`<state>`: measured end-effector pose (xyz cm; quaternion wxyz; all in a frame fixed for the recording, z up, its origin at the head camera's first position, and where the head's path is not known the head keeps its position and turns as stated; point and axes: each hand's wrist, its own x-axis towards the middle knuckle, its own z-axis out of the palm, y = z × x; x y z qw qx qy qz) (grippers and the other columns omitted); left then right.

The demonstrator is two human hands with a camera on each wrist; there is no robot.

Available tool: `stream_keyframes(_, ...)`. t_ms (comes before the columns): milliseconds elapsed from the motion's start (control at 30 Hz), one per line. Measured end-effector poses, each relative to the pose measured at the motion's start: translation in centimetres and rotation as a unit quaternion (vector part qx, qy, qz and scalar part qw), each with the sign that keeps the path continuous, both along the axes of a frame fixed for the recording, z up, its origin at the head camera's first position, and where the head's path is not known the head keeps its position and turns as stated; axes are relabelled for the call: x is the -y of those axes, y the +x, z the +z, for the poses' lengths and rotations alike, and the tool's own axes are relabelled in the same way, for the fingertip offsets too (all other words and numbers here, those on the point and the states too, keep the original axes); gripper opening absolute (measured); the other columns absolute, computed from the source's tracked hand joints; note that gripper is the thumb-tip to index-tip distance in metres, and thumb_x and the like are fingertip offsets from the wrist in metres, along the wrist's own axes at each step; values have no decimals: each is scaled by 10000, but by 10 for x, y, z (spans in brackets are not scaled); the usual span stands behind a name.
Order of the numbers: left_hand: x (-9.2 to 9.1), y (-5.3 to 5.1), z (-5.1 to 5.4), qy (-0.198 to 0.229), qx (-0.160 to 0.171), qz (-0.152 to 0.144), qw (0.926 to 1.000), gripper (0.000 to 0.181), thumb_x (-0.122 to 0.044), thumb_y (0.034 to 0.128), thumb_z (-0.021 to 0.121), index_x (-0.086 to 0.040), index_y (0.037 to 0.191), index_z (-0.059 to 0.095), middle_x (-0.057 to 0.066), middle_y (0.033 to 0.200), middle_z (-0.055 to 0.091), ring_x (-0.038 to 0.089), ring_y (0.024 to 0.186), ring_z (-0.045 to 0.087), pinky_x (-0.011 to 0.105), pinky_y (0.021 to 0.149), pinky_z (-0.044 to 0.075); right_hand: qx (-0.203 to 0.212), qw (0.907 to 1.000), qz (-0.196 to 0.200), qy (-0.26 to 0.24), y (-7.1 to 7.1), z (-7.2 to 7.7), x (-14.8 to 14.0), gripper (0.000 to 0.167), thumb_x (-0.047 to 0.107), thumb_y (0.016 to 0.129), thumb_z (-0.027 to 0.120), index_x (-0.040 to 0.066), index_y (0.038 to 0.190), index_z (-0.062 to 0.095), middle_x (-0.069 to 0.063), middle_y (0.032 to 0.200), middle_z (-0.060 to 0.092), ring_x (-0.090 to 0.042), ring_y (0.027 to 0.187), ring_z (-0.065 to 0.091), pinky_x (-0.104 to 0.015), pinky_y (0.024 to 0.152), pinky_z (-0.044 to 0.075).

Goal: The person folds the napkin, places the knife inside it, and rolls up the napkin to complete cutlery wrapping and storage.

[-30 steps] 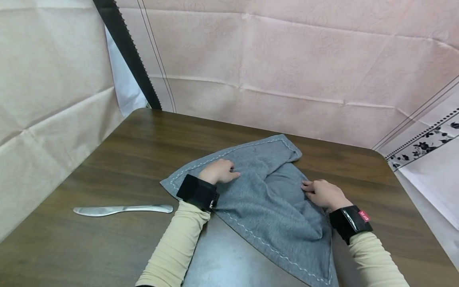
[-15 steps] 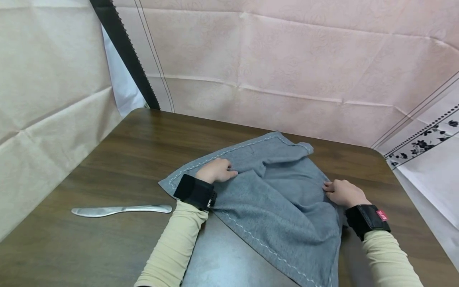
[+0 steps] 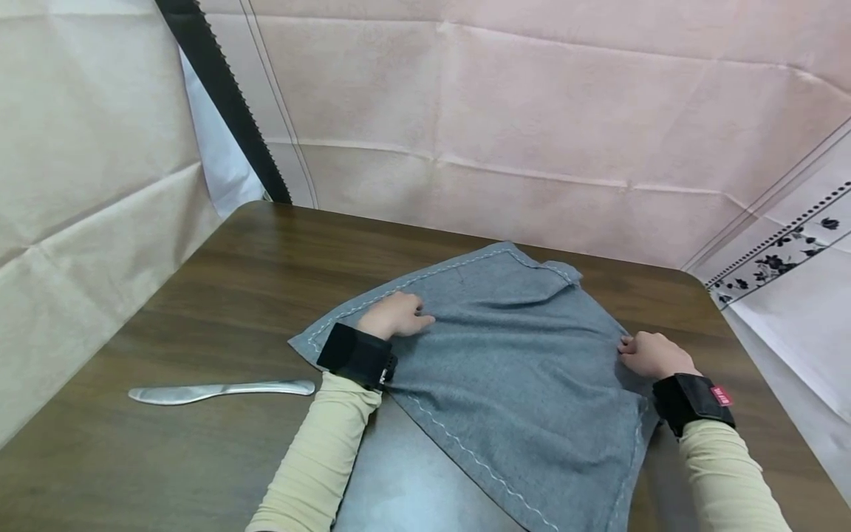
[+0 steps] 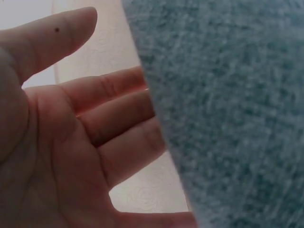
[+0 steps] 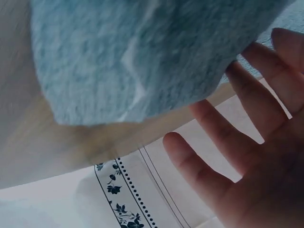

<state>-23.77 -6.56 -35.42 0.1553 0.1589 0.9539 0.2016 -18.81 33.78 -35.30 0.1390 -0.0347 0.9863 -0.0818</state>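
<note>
Gray cloth (image 3: 518,369) | smoother than earlier | right grip (image 3: 658,356) farther right, pinching it | left grip (image 3: 394,315) apart

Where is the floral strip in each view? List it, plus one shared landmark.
Head: the floral strip is at the right edge, near mid-height.
Left wrist: not in it.
Right wrist: bottom, left of centre.
Shared landmark: the grey cloth, lower centre in head, right in left wrist, top in right wrist.
</note>
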Motion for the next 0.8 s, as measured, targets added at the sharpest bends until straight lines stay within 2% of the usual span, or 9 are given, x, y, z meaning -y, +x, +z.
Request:
stream_keyframes(33,0,0,0,-15,-42,-3,10000,442,-346,926,509,-46,1250,540,128,1240,540,268,1107,514,407,895,404,-2,10000,-6,-27,0,-1,1,401,239,874,536,-86,1098,606,-327,1179,488,-452,961,547,-374,564,432)
stream_keyframes(133,2,0,-4,-82,-182,-24,9998,406,-343,921,519,-50,1196,581,118,1159,583,250,1010,553,392,837,428,20,9999,-105,8,0,-4,10,542,462,876,517,-65,857,639,-278,860,599,-368,768,580,-387,572,419)
stream_keyframes(267,6,3,-7,-297,-291,-104,9991,310,-331,915,535,-65,1035,639,97,968,616,215,823,561,360,717,437,2,9993,-135,353,-1,-9,32,672,646,828,444,-11,719,526,-169,744,527,-367,801,474,-482,683,368)
stream_keyframes(367,7,9,-6,-620,-352,-290,9970,283,-322,912,541,-60,908,646,112,912,610,219,743,550,356,674,431,-6,9979,-26,646,-5,-11,48,759,676,815,422,-51,871,629,-258,981,580,-437,1009,391,-575,824,269)
stream_keyframes(400,6,13,-5,-766,-378,-363,9957,283,-322,913,540,-59,902,646,117,932,610,218,745,550,356,675,432,11,9975,-29,701,-6,-12,51,764,675,813,428,-50,923,641,-263,1028,573,-431,1027,375,-572,833,250)
stream_keyframes(467,4,22,-3,-1060,-402,-487,9924,291,-323,910,544,-58,856,653,133,960,615,229,744,562,371,667,447,27,9969,-25,780,-9,-13,56,734,666,806,450,-31,906,657,-269,1057,556,-416,1027,374,-558,828,245)
stream_keyframes(633,-1,49,2,-1792,-363,-876,9792,301,-341,896,559,-69,820,662,122,956,632,259,802,599,432,675,479,113,9977,-38,665,-13,-15,54,791,654,783,506,-93,1012,625,-356,1238,392,-468,1112,344,-571,856,261)
stream_keyframes(700,0,60,5,-1919,-201,-1162,9743,297,-334,897,561,-58,841,656,127,941,629,268,826,598,434,711,476,137,9984,-24,543,-14,-14,50,818,648,771,533,-118,1045,602,-376,1303,308,-501,1156,305,-594,887,258)
stream_keyframes(800,6,76,11,-1856,212,-1602,9693,367,-320,906,550,11,1048,618,202,1140,556,311,1019,552,423,855,431,142,9990,31,420,-17,-14,44,845,633,754,573,-148,1077,573,-384,1338,250,-533,1185,264,-613,920,257)
